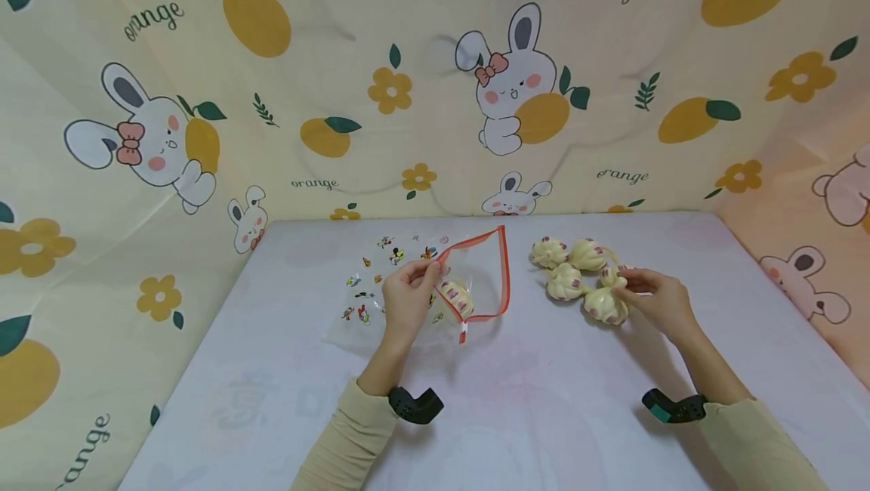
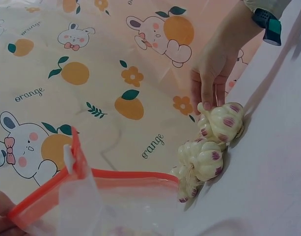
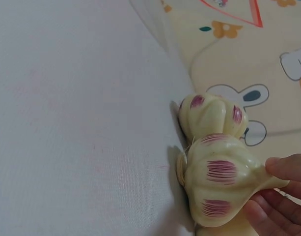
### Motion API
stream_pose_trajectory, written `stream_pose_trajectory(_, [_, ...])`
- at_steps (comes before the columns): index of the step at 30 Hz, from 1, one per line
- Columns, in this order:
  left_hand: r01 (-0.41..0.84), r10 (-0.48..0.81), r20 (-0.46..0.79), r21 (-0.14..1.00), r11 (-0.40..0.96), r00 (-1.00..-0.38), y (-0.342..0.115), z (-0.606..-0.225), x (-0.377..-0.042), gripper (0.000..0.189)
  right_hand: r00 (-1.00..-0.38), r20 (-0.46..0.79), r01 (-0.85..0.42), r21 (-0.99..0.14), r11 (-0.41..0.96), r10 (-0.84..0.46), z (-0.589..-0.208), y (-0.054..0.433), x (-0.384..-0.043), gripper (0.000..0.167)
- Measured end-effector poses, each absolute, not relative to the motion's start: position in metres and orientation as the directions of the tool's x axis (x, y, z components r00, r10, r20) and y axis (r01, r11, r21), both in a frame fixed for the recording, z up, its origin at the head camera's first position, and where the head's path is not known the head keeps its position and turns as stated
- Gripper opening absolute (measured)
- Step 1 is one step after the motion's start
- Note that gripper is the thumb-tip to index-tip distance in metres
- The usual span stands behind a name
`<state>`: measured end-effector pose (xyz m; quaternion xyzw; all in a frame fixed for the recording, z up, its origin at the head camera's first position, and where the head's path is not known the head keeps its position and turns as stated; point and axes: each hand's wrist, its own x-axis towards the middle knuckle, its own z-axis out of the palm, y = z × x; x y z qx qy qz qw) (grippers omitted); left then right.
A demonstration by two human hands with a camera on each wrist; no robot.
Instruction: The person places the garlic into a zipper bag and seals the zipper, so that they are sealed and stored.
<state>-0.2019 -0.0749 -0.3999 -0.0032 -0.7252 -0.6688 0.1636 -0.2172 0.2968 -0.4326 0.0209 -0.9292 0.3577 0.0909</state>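
Observation:
My left hand (image 1: 406, 298) pinches the red-edged rim of a clear plastic zip bag (image 1: 360, 291) printed with small cartoon figures. The bag's mouth is spread wide toward the right, and one garlic bulb (image 1: 457, 297) shows inside it. To the right of the bag, several cream garlic bulbs (image 1: 564, 282) with purple streaks sit in a cluster on the table. My right hand (image 1: 658, 302) pinches the stem of the rightmost garlic bulb (image 3: 221, 177) between thumb and fingers. That bulb leans against its neighbour in the right wrist view.
A white cloth covers the table (image 1: 530, 408). Behind it and at both sides hangs a cream curtain (image 1: 421, 23) with rabbits and oranges. The zip bag's red slider (image 1: 464, 332) hangs at the near corner of its mouth.

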Motion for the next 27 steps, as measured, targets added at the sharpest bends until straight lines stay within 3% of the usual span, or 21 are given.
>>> stream_pose_trajectory(27, [0.208,-0.207,0.227,0.972,0.109,-0.952,-0.071,-0.381,-0.189,0.018,-0.964,0.264,-0.162,-0.657,0.736,0.023,-0.427,0.295,-0.211,0.037])
